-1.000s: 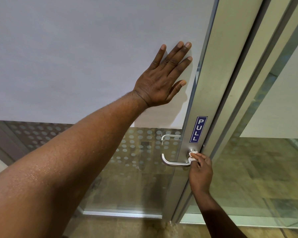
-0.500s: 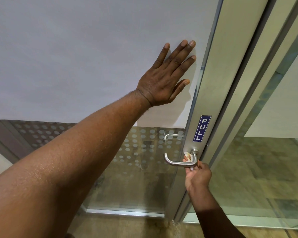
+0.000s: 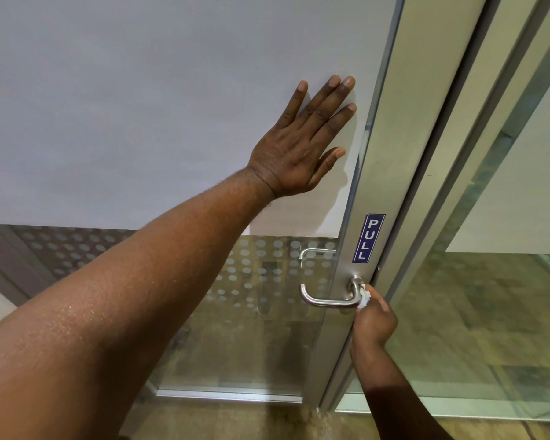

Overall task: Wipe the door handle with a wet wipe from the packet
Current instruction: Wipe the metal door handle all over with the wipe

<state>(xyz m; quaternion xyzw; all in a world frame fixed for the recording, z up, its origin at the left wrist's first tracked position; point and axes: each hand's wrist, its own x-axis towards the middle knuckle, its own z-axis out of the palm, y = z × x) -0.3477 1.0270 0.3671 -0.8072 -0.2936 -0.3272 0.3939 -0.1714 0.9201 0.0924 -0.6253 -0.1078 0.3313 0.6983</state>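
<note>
Glass door, frosted upper panel, metal frame with blue sign. Left hand flat, fingers spread. Right hand fingers pinch wet wipe against handle near door's edge.

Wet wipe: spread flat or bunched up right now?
Bunched. The wet wipe shows only as a small crumpled wad pinched in the right hand, pressed against the door handle near its pivot.

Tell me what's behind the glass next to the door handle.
Through the dotted glass panel, a second lever handle shows on the door's far side, with tiled floor beyond. The metal door frame hides where that handle mounts.
</note>
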